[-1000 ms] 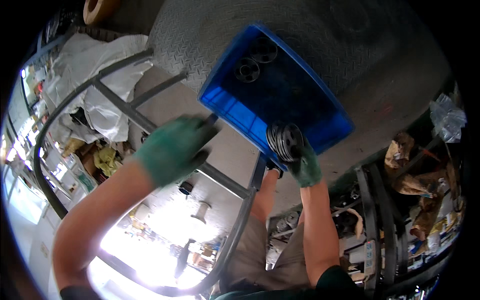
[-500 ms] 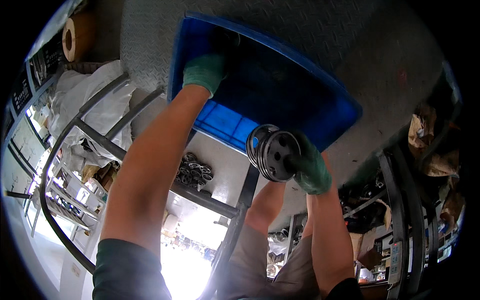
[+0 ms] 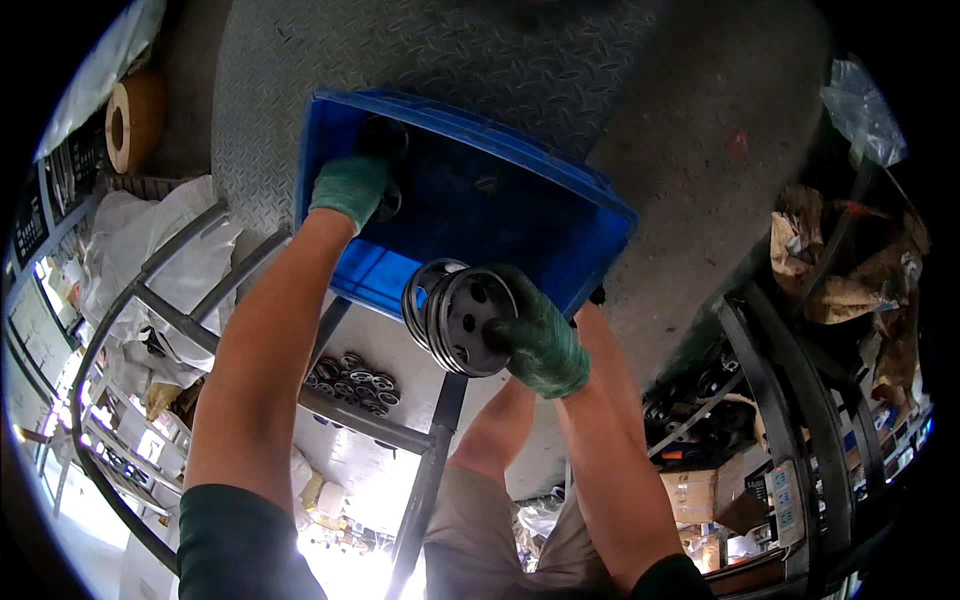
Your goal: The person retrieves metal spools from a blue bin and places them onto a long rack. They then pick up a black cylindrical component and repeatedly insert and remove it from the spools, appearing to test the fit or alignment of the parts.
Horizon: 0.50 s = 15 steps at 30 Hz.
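My right hand [image 3: 545,340], in a green glove, grips a stack of dark round metal discs with holes [image 3: 470,325]. The stack is held on edge just above the near wall of a blue plastic crate [image 3: 590,265], thumb across the front disc's face. Also gloved in green, my left hand [image 3: 350,190] reaches down inside the crate's left end. Beside its fingers lie dark round metal parts [image 3: 384,138], dim in the shadow. That hand's fingertips are hidden, so its hold cannot be made out.
Under the crate is a grey tread-plate surface [image 3: 440,50]. A bent metal tube frame [image 3: 370,415] crosses below my left arm. Several round metal parts [image 3: 352,383] lie beyond it. White sheeting [image 3: 150,250] is at left; dark metal bars [image 3: 765,380] and crumpled brown paper [image 3: 850,270] at right.
The view has shifted, so crate, hands and surroundings appear farther left. My right hand still grips the disc stack near the crate's near edge; my left hand is still inside the crate.
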Motion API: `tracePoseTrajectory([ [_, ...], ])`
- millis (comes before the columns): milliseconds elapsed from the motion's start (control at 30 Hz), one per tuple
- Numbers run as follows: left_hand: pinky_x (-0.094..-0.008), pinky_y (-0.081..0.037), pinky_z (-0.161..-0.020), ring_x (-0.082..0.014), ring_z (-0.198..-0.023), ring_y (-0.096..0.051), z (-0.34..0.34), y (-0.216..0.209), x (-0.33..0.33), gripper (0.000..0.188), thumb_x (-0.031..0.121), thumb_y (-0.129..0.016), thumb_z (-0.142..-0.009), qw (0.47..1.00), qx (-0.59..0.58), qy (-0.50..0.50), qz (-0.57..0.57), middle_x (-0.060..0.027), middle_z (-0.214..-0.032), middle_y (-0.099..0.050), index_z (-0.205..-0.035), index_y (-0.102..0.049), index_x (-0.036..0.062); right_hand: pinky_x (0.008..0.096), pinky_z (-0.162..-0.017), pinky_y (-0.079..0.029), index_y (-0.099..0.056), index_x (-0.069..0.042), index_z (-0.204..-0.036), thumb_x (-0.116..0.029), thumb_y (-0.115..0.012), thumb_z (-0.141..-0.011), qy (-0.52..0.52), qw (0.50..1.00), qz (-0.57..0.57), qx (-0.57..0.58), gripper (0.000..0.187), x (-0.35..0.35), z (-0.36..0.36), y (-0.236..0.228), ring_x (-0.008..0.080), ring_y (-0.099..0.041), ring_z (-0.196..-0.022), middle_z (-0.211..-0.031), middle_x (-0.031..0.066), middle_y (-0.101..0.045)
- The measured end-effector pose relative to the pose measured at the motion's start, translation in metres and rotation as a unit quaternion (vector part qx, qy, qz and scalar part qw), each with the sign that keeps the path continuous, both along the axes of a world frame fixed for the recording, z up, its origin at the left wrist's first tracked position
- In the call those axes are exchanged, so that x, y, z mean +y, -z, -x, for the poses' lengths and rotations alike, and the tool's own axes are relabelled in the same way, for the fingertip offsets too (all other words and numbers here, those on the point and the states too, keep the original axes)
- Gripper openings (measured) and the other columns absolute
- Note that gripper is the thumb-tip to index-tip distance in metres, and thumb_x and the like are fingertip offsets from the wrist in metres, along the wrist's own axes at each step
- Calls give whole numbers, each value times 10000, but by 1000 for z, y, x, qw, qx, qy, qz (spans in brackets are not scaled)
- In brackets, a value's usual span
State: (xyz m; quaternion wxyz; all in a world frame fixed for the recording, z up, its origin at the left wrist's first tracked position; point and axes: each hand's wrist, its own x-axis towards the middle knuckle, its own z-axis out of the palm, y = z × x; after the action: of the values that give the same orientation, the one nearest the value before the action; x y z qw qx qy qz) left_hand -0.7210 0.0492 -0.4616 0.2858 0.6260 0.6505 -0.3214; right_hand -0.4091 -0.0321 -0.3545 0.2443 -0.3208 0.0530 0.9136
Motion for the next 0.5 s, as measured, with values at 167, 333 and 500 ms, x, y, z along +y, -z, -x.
tracePoseTrajectory([
  [167, -491, -594, -777, -377, -900, -744, 9, -19, -23, 212, 144, -643, -928, 994, 4, 102, -24, -189, -1002, -757, -1095, -747, 63, 388, -1044, -544, -499, -26, -1450, -108, -833, -791, -14, 1000, -16, -15, 743, -5, -16, 3, 249, -619, -1224, -1334, 127, -612],
  [333, -499, -581, -756, -387, -875, -726, -15, -101, -25, 285, 267, -738, -887, 986, -63, 89, -124, -172, -957, -747, -1147, -730, 149, 389, -1040, -550, -531, -42, -1437, -116, -865, -784, 19, 999, -24, -23, 738, 0, -34, -16, 231, -638, -1216, -1345, 102, -630],
  [500, -467, -594, -816, -391, -950, -722, -60, -252, -39, 411, 348, -796, -891, 982, -145, 4, -122, -161, -1089, -754, -1261, -727, 183, 399, -1055, -553, -517, 23, -1459, -140, -625, -946, -141, 900, -293, -291, 549, -63, -84, -8, 263, -637, -1259, -1419, 175, -604],
])
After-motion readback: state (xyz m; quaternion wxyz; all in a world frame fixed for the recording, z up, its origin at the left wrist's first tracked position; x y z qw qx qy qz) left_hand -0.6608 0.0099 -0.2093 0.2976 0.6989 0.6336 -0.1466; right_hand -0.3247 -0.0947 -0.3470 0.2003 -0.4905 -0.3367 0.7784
